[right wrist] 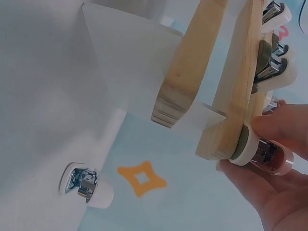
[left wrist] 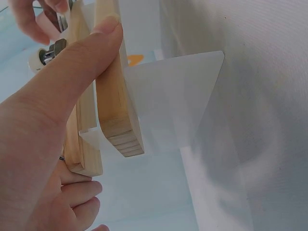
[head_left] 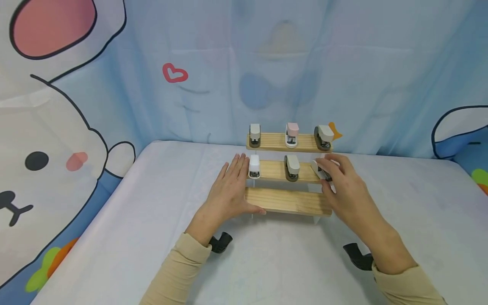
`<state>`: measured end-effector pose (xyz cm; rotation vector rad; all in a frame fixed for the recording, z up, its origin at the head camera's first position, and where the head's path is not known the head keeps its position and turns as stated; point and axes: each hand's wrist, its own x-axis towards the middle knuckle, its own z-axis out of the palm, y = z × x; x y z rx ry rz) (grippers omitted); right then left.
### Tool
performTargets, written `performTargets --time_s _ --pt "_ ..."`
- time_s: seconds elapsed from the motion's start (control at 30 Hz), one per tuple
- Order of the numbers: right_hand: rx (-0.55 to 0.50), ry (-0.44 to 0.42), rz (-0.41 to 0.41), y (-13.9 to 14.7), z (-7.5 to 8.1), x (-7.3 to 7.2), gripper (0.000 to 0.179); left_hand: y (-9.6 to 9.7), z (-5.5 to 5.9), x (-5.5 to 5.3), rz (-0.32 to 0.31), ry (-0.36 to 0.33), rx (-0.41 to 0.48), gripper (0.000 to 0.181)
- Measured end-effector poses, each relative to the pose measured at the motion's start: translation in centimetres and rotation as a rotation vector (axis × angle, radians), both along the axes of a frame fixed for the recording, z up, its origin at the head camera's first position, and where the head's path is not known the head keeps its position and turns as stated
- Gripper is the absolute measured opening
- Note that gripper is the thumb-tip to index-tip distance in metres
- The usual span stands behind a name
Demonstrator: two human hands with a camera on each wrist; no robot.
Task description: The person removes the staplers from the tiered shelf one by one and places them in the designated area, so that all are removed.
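Note:
A three-step wooden rack on pale translucent supports holds small staplers on its upper two boards. My left hand rests along the rack's left end with its fingers extended. Its thumb presses the front of the lowest board. At the middle board's right end, my right hand pinches a small stapler between thumb and fingers. That stapler looks white and pink, touches the board, and is partly covered by the fingers. Beside it stand a cream-and-dark stapler and a white stapler.
The top board carries a white stapler, a pink stapler and a cream-and-dark stapler. Another white stapler lies on the white tablecloth. A blue patterned curtain hangs behind.

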<state>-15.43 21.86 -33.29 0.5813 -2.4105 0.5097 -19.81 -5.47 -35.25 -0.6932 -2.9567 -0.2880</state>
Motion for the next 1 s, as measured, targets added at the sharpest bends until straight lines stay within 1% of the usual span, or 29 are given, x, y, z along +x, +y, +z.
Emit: performTargets --time_s 0.13,0.33,0.57,0.77,1.0 --pt "0.007 -0.011 -0.003 0.2 0.2 0.0 0.054 0.0 0.1 0.0 -0.002 -0.008 0.003 0.142" --pt "0.027 0.013 0.020 0.5 0.4 0.0 0.058 0.0 0.1 0.0 0.002 -0.017 0.002 0.142" --pt "0.027 0.011 0.014 1.2 1.1 0.4 0.059 -0.1 0.1 0.1 -0.001 -0.014 0.007 0.142" --pt "0.017 -0.007 -0.027 1.8 1.6 0.6 0.059 -0.1 0.1 0.1 -0.002 -0.013 0.005 0.142" --pt "-0.014 -0.035 -0.076 2.9 1.7 0.7 0.058 -0.1 0.0 0.1 -0.004 -0.008 0.010 0.141"
